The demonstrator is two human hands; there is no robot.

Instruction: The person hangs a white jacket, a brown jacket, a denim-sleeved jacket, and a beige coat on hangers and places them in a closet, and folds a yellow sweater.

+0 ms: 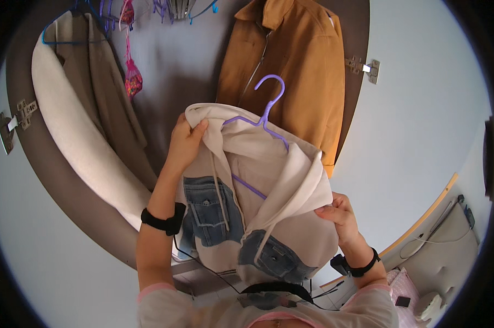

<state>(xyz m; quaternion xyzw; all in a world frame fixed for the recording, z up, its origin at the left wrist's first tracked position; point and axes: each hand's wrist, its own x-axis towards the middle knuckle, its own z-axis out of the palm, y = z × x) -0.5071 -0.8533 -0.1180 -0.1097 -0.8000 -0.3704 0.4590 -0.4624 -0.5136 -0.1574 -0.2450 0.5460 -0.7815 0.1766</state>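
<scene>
A cream hooded jacket (323, 232) with blue denim chest pockets and drawstrings is held up in front of me. Inside its neck sits a purple hanger (266, 117), its hook sticking up above the collar and its lower bar showing through the opening. My left hand (186, 139) pinches the hood's edge at the left, thumb on top. Lower down at the right, my right hand (340, 216) grips the hood's edge and shoulder cloth, with the thumb in front and the fingers partly hidden behind.
Behind the jacket is an open wardrobe with a brown coat (293, 60) at right and a cream-and-taupe coat (88, 109) at left. Pink sachets (132, 76) and several hangers (176, 8) hang at the top. Hinged white doors (405, 109) flank it. A bed (449, 257) is at lower right.
</scene>
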